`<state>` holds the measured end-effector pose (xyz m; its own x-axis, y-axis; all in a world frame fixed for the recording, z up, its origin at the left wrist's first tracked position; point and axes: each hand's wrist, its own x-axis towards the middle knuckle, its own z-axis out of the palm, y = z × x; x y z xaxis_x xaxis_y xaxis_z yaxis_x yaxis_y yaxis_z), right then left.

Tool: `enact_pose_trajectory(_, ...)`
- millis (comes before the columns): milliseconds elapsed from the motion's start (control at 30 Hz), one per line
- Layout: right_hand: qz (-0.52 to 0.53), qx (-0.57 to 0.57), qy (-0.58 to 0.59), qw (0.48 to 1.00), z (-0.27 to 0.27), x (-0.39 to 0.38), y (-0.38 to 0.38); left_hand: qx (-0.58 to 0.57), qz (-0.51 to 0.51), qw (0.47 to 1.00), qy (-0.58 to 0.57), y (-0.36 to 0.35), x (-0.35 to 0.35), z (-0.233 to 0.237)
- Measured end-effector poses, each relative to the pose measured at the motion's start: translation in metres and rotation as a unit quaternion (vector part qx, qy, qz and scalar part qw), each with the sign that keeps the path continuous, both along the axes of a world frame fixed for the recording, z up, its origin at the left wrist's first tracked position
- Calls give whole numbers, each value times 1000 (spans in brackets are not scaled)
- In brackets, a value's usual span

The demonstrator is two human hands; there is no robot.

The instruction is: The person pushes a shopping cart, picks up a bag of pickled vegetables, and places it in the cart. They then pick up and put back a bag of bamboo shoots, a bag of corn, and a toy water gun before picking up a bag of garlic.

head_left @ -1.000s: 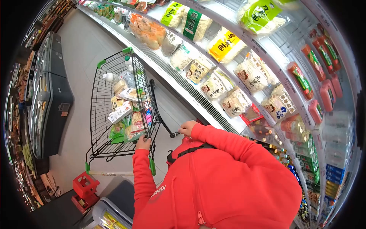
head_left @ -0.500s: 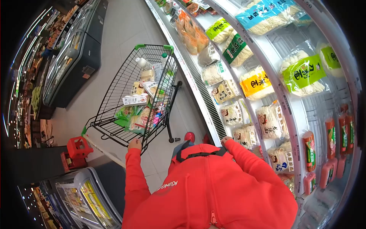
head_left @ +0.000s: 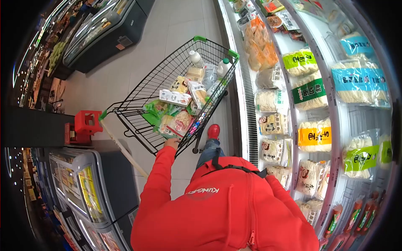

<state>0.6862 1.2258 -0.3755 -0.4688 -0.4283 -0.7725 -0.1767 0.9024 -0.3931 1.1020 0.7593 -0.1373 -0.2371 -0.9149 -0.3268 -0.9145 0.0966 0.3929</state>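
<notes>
My left hand point(head_left: 172, 143) is closed on the near lower edge of a black wire shopping cart point(head_left: 200, 39) with green corners. Inside the cart lie a white bottle point(head_left: 196, 59), a green-capped bottle point(head_left: 223, 67), a white box point(head_left: 175, 98), a green bag point(head_left: 158, 111) and a pink-and-white pack point(head_left: 180, 124). The right red sleeve point(head_left: 289, 200) runs down beside the chilled shelf; its hand is out of sight.
Chilled shelves on the right hold noodle packs point(head_left: 315, 135) and bagged orange food point(head_left: 259, 46). A red basket point(head_left: 87, 122) stands at left, above a glass-topped freezer point(head_left: 90, 188). Another freezer point(head_left: 106, 37) is at upper left. A red shoe point(head_left: 213, 131) shows beside the cart.
The view has turned, so the cart and shelves appear farther right. My left hand keeps its hold on the cart. My right hand, visible earlier by the shelf edge, has left sight.
</notes>
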Motion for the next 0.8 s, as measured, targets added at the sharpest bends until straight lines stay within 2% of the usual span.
enact_pose_trajectory(133, 6, 20, -24, 999, -23, -14, -17, 124, 7, 992, 12, -14, -12, -13)
enact_pose_trajectory(200, 76, -14, 25, 997, -11, -29, -44, 143, 21, 988, 53, -18, -14, -40)
enact_pose_trajectory(300, 178, -66, 84, 978, 25, -35, -125, 156, 21, 986, 53, -30, -29, -54)
enact_pose_trajectory(333, 141, -78, 109, 981, 78, -27, -164, 172, 27, 984, 47, -29, -35, -53)
enact_pose_trajectory(367, -22, -124, -21, 992, 133, -14, -209, 190, 44, 979, 59, -30, -42, -47)
enact_pose_trajectory(400, -4, -140, -35, 990, 114, -22, -221, 209, 62, 974, 69, -28, -47, -43)
enact_pose_trajectory(433, -31, -183, -45, 981, 70, -27, -223, 209, 80, 972, 73, -24, -48, -48)
enact_pose_trajectory(467, -49, -222, -65, 972, 85, -23, -240, 207, 98, 970, 80, -21, -50, -58)
enact_pose_trajectory(567, 41, -173, 14, 984, 77, -24, -262, 181, 120, 971, 103, -18, -42, -98)
enact_pose_trajectory(600, 66, -154, 25, 986, 106, -19, -272, 169, 123, 972, 108, -12, -38, -108)
enact_pose_trajectory(667, 107, -131, 41, 985, 133, -13, -271, 163, 146, 970, 102, -11, -41, -112)
enact_pose_trajectory(733, 140, -136, 55, 979, 136, -21, -261, 165, 169, 967, 95, -11, -37, -114)
enact_pose_trajectory(767, 153, -161, 97, 970, 65, -41, -221, 170, 178, 965, 93, -12, -37, -120)
enact_pose_trajectory(800, 155, -154, 89, 972, 64, -48, -210, 176, 184, 963, 91, -14, -38, -123)
